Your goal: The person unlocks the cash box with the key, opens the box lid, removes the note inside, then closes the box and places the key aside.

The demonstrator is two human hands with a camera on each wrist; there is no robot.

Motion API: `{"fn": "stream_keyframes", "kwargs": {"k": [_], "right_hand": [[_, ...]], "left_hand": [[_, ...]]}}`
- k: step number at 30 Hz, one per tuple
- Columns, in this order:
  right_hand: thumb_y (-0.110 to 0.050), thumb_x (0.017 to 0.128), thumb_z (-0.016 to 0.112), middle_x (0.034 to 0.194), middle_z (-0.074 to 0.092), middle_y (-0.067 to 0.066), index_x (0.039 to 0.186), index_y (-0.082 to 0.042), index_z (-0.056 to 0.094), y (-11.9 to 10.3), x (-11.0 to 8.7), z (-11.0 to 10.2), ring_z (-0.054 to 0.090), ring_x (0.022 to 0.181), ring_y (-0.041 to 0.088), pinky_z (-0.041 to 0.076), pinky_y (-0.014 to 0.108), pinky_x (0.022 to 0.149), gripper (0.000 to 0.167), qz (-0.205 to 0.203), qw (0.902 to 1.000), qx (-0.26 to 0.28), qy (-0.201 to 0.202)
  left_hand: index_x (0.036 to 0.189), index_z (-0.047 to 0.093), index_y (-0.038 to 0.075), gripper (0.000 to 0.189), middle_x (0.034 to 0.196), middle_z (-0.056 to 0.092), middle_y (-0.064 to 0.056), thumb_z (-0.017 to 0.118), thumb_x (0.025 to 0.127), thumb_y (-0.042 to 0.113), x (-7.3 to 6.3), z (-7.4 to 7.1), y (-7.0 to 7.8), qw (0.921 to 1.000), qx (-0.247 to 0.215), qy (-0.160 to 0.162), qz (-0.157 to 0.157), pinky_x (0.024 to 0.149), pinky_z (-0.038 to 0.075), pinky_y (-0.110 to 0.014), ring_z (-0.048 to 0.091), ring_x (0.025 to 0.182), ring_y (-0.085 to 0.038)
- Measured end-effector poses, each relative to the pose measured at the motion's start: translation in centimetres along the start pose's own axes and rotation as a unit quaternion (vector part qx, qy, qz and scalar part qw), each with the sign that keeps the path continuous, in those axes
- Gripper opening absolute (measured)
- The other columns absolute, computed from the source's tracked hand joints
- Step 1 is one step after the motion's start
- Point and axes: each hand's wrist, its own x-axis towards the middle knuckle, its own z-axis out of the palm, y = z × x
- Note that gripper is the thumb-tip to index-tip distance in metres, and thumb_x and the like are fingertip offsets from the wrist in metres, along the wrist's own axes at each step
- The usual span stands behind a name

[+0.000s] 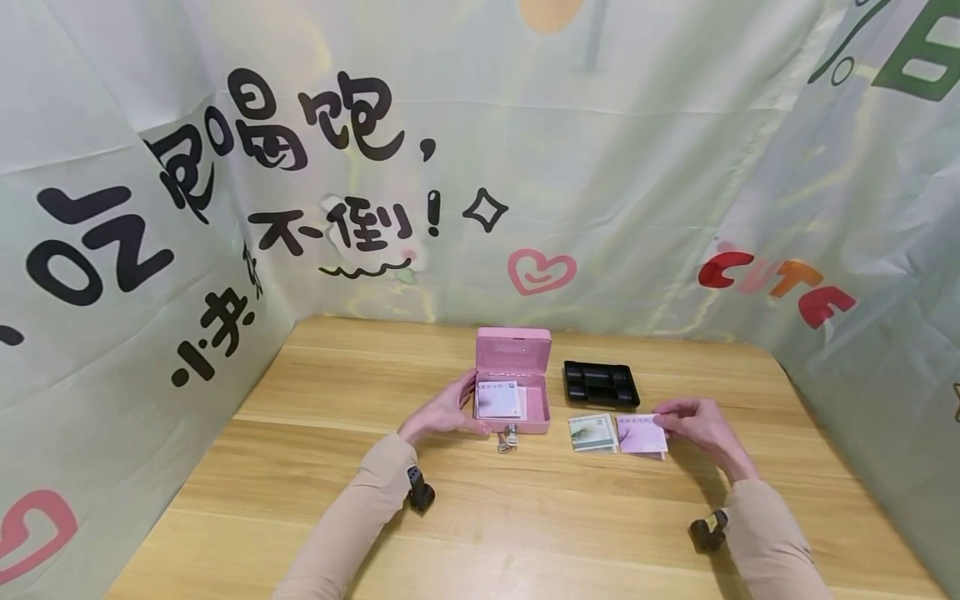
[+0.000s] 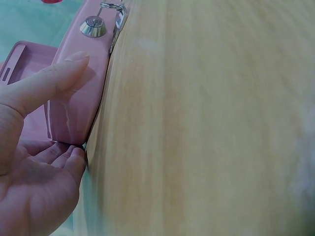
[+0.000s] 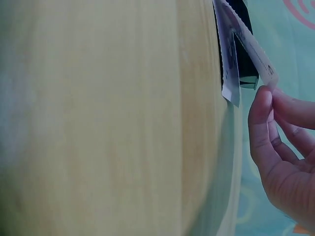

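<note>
A pink cash box [image 1: 536, 427] stands with its lid [image 1: 513, 350] raised. Purple-white play banknotes [image 1: 497, 402] lie inside it. My left hand [image 1: 444, 408] grips its front left corner; in the left wrist view, the thumb [image 2: 61, 81] lies on the front wall and the fingers touch the side. A key [image 2: 94, 22] sits in the front lock, with a ring and another key hanging. My right hand [image 1: 697, 423] pinches the edge of a purple banknote [image 1: 639, 435] between thumb and fingers. In the right wrist view, that banknote [image 3: 256, 56] is tilted up, apart from another note beneath.
Greenish banknotes [image 1: 591, 433] lie left of the purple one. Behind them sits a black compartment tray [image 1: 600, 385], right of the cash box. The wooden table [image 1: 540, 525] is bounded by printed cloth [image 1: 637, 183] at the back and sides.
</note>
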Motion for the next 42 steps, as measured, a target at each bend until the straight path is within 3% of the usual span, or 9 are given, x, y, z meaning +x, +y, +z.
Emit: {"fn": "stream_keyframes", "kwargs": {"k": [17, 42], "right_hand": [[-0.002, 0.092, 0.067, 0.094, 0.075, 0.010, 0.117, 0.021, 0.060, -0.10, 0.37, 0.22, 0.067, 0.076, 0.009, 0.062, 0.024, 0.070, 0.035, 0.015, 0.9991, -0.040, 0.008], [-0.002, 0.092, 0.066, 0.094, 0.075, 0.008, 0.118, 0.023, 0.057, 0.02, 0.61, 0.36, 0.068, 0.074, 0.005, 0.063, 0.023, 0.070, 0.038, 0.007, 0.9995, -0.031, 0.009]], "left_hand": [[0.160, 0.003, -0.001, 0.118, 0.169, 0.007, -0.023, 0.083, 0.073, -0.002, -0.16, 0.01, 0.04, 1.0000, -0.007, -0.003, 0.001, 0.131, 0.014, -0.050, 0.012, 0.157, -0.040], [0.160, 0.004, -0.002, 0.117, 0.168, 0.008, -0.024, 0.083, 0.074, -0.002, -0.08, 0.01, -0.05, 1.0000, -0.003, -0.002, 0.000, 0.131, 0.015, -0.050, 0.013, 0.157, -0.040]]}}
